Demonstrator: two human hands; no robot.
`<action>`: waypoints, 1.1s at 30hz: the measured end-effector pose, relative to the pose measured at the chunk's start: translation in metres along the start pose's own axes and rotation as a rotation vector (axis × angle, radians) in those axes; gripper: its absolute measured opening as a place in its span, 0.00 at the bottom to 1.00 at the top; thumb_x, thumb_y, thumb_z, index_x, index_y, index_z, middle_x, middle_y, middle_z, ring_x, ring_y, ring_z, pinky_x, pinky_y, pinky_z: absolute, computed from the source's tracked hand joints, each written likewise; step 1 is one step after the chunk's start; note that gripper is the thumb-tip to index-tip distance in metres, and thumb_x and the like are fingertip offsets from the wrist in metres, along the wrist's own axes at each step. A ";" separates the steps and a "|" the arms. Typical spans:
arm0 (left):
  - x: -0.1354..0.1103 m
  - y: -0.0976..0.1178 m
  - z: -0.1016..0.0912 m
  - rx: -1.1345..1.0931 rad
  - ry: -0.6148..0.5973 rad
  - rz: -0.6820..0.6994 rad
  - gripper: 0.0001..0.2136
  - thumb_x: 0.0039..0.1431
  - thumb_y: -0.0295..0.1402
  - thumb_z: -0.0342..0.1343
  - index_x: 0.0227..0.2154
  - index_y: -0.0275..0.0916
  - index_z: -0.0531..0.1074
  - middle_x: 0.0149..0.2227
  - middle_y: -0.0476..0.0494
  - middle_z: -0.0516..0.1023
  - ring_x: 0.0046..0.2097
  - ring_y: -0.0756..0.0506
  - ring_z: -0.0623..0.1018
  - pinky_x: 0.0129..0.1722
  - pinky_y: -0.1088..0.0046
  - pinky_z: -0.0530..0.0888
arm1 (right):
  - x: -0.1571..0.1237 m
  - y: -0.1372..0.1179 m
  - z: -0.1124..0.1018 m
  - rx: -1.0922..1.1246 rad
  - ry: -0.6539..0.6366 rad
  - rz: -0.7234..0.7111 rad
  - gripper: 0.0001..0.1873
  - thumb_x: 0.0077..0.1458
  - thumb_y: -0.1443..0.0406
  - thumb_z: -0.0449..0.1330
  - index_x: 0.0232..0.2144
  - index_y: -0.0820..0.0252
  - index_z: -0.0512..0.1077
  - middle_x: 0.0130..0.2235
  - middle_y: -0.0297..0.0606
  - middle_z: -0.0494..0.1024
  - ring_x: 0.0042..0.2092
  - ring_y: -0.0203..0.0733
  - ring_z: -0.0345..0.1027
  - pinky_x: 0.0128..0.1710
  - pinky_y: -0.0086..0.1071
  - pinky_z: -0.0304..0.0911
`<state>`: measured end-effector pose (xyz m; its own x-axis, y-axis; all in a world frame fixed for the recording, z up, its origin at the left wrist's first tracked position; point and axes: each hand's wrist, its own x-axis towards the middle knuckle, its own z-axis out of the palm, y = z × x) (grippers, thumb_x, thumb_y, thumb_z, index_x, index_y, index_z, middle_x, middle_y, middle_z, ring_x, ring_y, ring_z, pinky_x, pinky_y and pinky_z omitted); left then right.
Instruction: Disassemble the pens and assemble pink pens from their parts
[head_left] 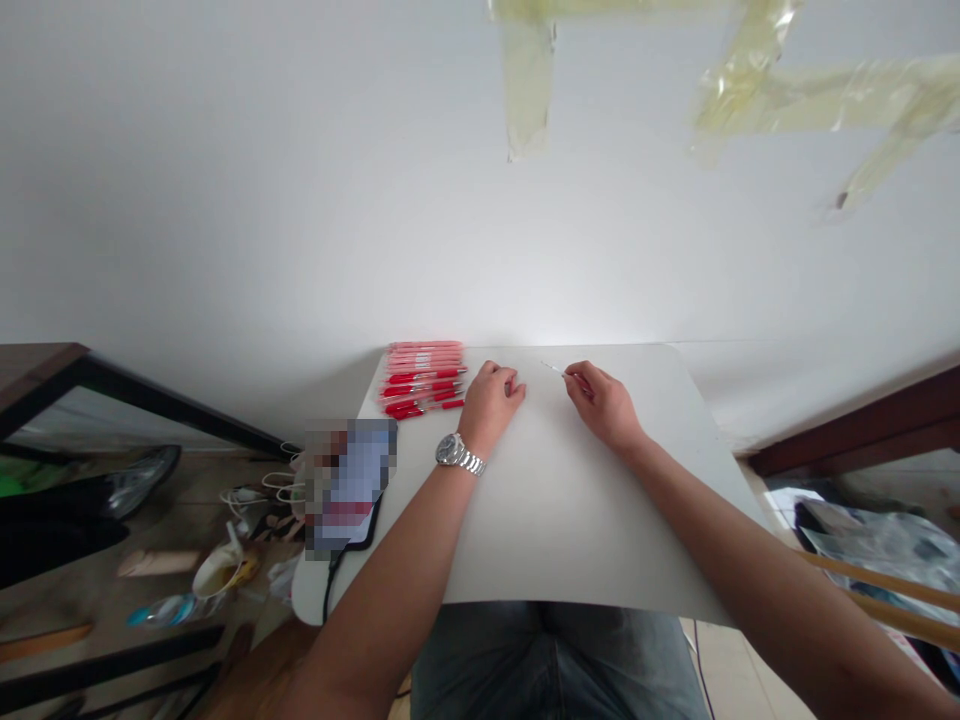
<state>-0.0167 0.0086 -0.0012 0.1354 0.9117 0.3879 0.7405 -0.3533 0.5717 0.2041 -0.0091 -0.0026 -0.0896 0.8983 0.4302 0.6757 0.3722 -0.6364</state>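
1. Right hand (600,402): closed in a pinch on a slim silver-tipped rod (553,369), possibly a pen refill, though too thin to identify with certainty.
2. Rod's long axis: angled from the right hand toward the far left, tip free of the bench surface and pointing toward the left hand.
3. Left hand (491,403): resting on the white bench (570,520), fingers curled, nothing visible in the grip; open or closed state not determinable from this view. Steel wristwatch (454,452) on the wrist.
4. Stack of red ballpoint pens (421,385): far left on the bench, just beside the left hand and well apart from the right, long axes running roughly left to right.
5. Near left on the bench: smartphone (352,488) with pixelated screen, black cable (328,590) trailing off the edge.
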 end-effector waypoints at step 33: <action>0.004 0.009 -0.008 -0.422 -0.040 0.139 0.08 0.69 0.36 0.56 0.45 0.42 0.77 0.43 0.45 0.79 0.40 0.49 0.76 0.42 0.73 0.75 | -0.003 -0.002 0.000 0.043 -0.093 -0.067 0.13 0.67 0.55 0.54 0.41 0.54 0.74 0.34 0.36 0.79 0.30 0.39 0.67 0.33 0.32 0.61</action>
<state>-0.0146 0.0069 0.0112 0.2462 0.8539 0.4585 0.3807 -0.5203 0.7645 0.2031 -0.0123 -0.0019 -0.2025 0.8882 0.4124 0.6338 0.4399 -0.6363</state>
